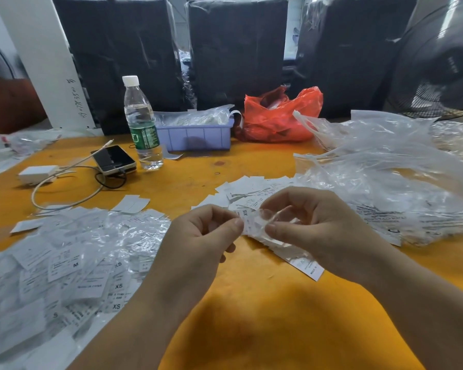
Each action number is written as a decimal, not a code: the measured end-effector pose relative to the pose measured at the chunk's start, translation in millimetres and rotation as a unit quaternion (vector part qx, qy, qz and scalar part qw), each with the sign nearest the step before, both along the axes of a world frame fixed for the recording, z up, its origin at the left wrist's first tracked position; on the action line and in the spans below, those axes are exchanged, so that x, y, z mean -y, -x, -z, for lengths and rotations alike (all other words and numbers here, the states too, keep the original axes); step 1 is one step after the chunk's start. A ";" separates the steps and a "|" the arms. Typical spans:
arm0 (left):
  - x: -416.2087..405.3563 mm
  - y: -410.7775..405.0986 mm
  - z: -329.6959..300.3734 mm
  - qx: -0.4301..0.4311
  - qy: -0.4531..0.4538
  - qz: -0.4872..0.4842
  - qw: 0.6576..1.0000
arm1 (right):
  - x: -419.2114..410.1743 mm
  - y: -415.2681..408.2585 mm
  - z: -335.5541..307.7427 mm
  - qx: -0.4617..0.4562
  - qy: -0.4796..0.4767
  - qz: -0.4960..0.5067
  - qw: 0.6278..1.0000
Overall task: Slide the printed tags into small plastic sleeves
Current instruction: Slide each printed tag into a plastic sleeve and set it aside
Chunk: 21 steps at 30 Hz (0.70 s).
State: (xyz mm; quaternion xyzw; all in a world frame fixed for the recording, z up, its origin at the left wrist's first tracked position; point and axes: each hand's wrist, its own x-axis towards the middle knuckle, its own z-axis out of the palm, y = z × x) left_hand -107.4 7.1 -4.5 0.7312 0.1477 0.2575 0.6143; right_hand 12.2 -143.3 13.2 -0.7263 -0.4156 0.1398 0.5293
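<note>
Over the orange wooden table (251, 166), near its middle, the left hand (198, 236) is pinching a small white printed tag marked XS (247, 222) between thumb and fingers; the right hand (316, 225) is pinching a small clear plastic sleeve (274, 218) just beside it, touching the tag; sleeved white tags (72, 265) are lying heaped at near left.
</note>
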 end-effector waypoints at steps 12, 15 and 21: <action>-1.3 3.4 -4.6 0.052 -0.044 -0.065 0.996 | -0.5 -0.3 -3.4 -0.088 -0.033 0.033 0.995; 3.3 4.7 -5.8 0.053 -0.052 -0.053 0.996 | -0.3 2.0 -4.6 -0.099 -0.045 0.032 0.994; 10.7 9.5 -10.7 0.075 -0.067 -0.056 0.993 | -2.3 4.7 -4.3 -0.114 -0.070 0.042 0.990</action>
